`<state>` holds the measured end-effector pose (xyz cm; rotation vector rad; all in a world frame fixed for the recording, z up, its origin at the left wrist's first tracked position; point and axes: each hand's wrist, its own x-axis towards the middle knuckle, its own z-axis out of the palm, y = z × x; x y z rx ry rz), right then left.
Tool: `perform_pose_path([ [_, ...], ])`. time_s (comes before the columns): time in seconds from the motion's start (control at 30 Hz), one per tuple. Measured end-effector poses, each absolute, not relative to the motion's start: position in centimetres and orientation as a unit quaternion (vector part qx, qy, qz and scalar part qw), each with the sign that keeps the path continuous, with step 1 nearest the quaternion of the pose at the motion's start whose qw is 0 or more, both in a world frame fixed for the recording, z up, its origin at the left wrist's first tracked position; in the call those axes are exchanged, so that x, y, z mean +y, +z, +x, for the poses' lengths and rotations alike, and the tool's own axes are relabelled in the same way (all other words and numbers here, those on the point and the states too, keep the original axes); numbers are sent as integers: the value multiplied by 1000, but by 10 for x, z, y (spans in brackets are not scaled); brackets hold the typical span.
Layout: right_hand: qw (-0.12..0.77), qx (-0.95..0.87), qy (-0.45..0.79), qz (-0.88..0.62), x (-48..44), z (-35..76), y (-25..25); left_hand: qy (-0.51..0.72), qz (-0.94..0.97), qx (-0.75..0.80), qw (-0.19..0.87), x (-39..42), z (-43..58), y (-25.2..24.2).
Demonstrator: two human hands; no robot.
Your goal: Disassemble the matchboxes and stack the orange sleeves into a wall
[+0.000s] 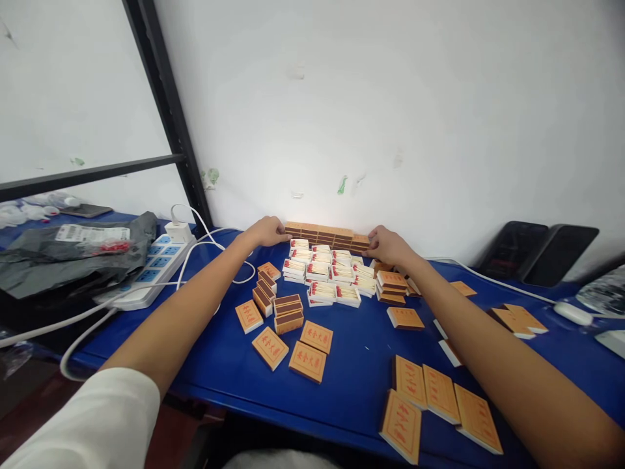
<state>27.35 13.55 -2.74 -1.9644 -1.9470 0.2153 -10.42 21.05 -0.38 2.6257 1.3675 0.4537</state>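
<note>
A row of stacked orange matchboxes (326, 234) stands against the white wall at the back of the blue table (361, 371). My left hand (266, 230) presses its curled fingers against the row's left end. My right hand (385, 246) does the same at the right end. Just in front lie several open trays of red-tipped matches (328, 272). Closed orange matchboxes (289, 344) are scattered nearer to me, and more (439, 407) sit at the front right edge.
A white power strip (156, 264) with white cables lies left, beside a grey plastic bag (73, 251). A black metal shelf post (168, 111) rises at the back left. Two dark phones (537, 251) lean on the wall at right, near a white mouse (572, 312).
</note>
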Motion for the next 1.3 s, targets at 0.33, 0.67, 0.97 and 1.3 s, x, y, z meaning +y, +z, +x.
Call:
perform_pose_path([
  [0.33, 98, -686, 75, -717, 137, 279, -18, 127, 878, 457, 58, 207, -103, -1],
  [0.67, 64, -727, 73, -680, 130, 269, -14, 114, 875, 467, 53, 210, -105, -1],
  [0.97, 53, -741, 99, -662, 121, 273, 2, 109, 875, 469, 46, 210, -105, -1],
  [1.3, 16, -785, 245, -569, 94, 309, 40, 107, 875, 468, 56, 213, -107, -1],
])
